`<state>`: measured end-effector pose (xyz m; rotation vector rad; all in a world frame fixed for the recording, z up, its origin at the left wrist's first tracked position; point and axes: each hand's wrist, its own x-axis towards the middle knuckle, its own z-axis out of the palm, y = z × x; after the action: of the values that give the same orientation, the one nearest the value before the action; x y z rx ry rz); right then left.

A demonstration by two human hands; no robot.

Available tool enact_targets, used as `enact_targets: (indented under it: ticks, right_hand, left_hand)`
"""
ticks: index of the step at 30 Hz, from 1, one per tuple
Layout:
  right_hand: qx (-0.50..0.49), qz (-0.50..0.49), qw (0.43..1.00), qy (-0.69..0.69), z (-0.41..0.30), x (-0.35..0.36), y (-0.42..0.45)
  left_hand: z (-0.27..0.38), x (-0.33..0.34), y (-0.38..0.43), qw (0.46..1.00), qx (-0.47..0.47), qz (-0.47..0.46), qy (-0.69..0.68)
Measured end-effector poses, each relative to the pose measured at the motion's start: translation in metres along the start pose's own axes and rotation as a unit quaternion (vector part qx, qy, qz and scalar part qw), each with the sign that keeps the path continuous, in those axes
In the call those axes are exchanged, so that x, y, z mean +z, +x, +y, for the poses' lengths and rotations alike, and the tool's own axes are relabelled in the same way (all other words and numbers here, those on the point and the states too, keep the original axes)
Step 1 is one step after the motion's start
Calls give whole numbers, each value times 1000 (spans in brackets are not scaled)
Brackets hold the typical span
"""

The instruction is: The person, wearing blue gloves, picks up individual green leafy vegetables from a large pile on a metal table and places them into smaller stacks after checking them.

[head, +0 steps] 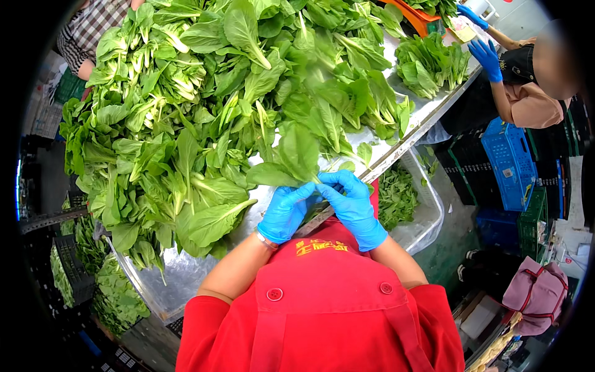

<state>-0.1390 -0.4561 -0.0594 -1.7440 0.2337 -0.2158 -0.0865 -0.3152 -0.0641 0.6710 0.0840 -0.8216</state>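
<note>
Both my hands wear blue gloves and meet at the near edge of a metal table (260, 200). Between them is a small leafy green plant (297, 156), its stem end at my fingertips and its leaves spread away from me. My left hand (286, 209) has thumb and fingers closed on the base of the leaves. My right hand (351, 204) pinches the stem end. A large heap of leafy greens (200, 107) covers much of the table beyond and to the left. The palm sides of my fingers are partly hidden.
Below the table's right edge stands a white plastic crate (430, 214) holding loose leaves (397, 197). A co-worker's blue-gloved hand (485, 58) is at the upper right, near a separate bunch of greens (430, 65). Another person's checked sleeve (104, 23) shows upper left. Blue crates (509, 162) stand right.
</note>
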Motion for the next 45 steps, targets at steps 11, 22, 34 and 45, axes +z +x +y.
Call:
enact_targets:
  ticks: [11,22,34,45]
  right_hand:
    - [-19,-48,999,2,-13,-13,1]
    - [-77,124,928,-343,41,-26,60]
    - [168,57,928,328,20,-35,30]
    - [84,101,989,-63,37,-5,47]
  left_hand:
    - [17,-30,-8,991,100,59,-71]
    - [25,-17,-11,990,102,79,-51]
    - [17,8,1,996,-1,29,-81]
    - [11,-12,0,993,-9,42,-110]
